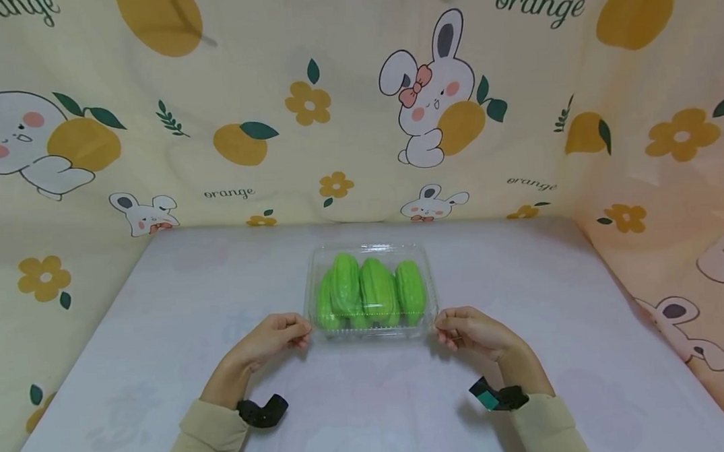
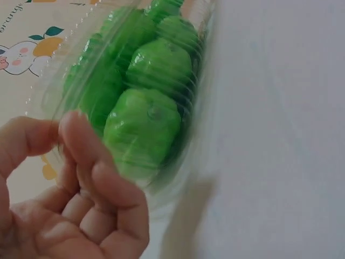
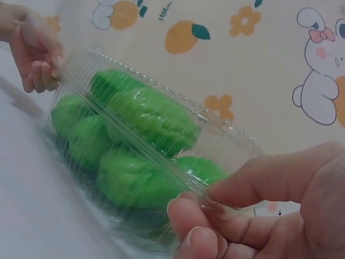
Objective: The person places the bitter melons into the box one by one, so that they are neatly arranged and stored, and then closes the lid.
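A clear plastic clamshell box with its lid down holds several bright green, ridged bitter-gourd-like vegetables. At the box's near left corner, my left hand pinches the rim between thumb and forefinger. My right hand does the same at the near right corner. The right wrist view shows the thumb and curled forefinger of the right hand on the rim of the box, with the left hand at the far end. The vegetables press close together inside, and their lower parts are partly hidden.
The box is over a white-covered table. Behind it hangs a cream cloth printed with rabbits, oranges and flowers, which also runs along both sides. A dark band with a small device sits on each wrist.
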### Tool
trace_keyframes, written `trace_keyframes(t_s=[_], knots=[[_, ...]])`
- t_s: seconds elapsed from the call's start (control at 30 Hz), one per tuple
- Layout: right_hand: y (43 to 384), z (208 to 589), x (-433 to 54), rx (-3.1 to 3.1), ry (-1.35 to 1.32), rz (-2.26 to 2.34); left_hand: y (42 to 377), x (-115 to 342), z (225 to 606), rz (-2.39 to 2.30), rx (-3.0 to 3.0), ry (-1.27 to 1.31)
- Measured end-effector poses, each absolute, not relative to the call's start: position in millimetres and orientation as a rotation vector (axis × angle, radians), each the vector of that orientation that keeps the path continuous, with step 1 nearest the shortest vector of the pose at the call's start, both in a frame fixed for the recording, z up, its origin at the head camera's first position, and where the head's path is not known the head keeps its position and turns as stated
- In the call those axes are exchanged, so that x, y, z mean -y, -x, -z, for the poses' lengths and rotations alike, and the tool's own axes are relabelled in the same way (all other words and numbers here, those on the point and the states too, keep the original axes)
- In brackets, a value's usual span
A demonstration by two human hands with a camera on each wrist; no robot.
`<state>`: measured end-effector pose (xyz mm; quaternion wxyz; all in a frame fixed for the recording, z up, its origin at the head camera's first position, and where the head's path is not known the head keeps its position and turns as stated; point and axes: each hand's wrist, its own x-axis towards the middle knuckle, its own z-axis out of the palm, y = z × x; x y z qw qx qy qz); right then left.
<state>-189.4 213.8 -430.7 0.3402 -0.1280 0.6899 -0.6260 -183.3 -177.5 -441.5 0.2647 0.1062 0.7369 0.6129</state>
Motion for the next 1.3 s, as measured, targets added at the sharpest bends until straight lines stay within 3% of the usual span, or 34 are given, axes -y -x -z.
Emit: trace_keyframes(t_s=[1.3], knots=[[189.8,431.8,-215.0,-1.881,0.314,1.564,182.8,177.2,444.3,-1.624,-1.954,-0.346]])
